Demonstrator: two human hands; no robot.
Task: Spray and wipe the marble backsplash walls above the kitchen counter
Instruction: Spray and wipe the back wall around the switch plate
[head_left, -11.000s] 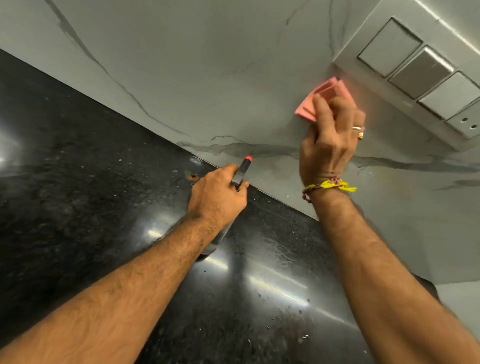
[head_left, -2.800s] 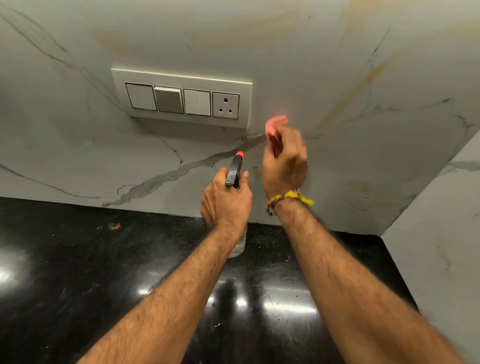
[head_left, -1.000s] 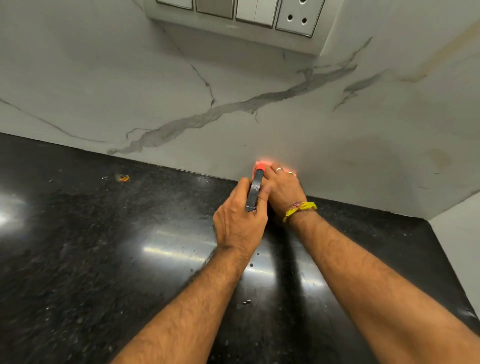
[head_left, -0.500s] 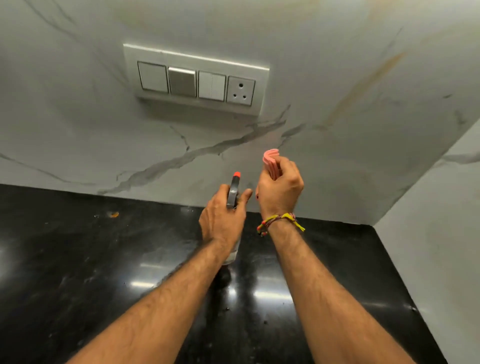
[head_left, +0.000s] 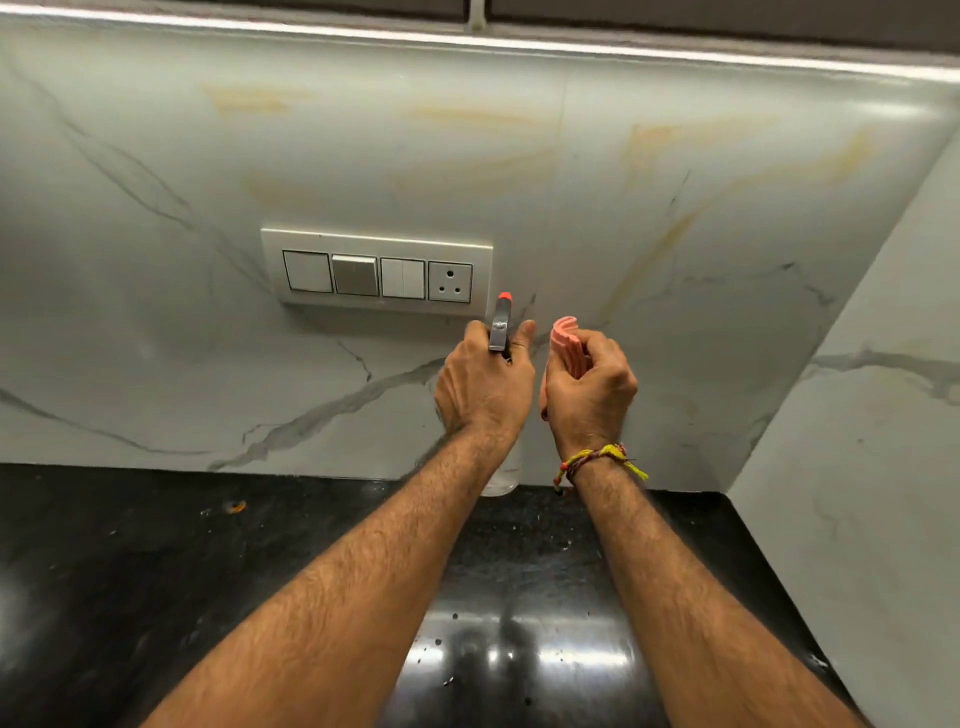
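I am holding the spray bottle (head_left: 501, 332) in my left hand (head_left: 483, 387). My fingers are wrapping around its neck, and its gray top with the little orange tip is sticking up above my knuckles. The clear bottom of the bottle is peeking out under my wrist. The tip is pointing at the marble wall (head_left: 649, 218), just below the right end of the switch plate (head_left: 376, 273).

My right hand (head_left: 589, 392) is squeezing the pink cloth (head_left: 565, 340). The cloth is folded up, and its top edge is poking out above my fingers (most of it is hiding inside my hand). I am wearing a yellow string band (head_left: 597, 460) on that wrist.

My two hands are sitting close side by side, up in front of the wall. I cannot tell if the cloth is touching the wall.

The wall is white with gray lines and some yellowish streaks. It is meeting a side wall (head_left: 878, 441) in the corner on my right. The black shiny counter (head_left: 130, 561) is lying under my arms.
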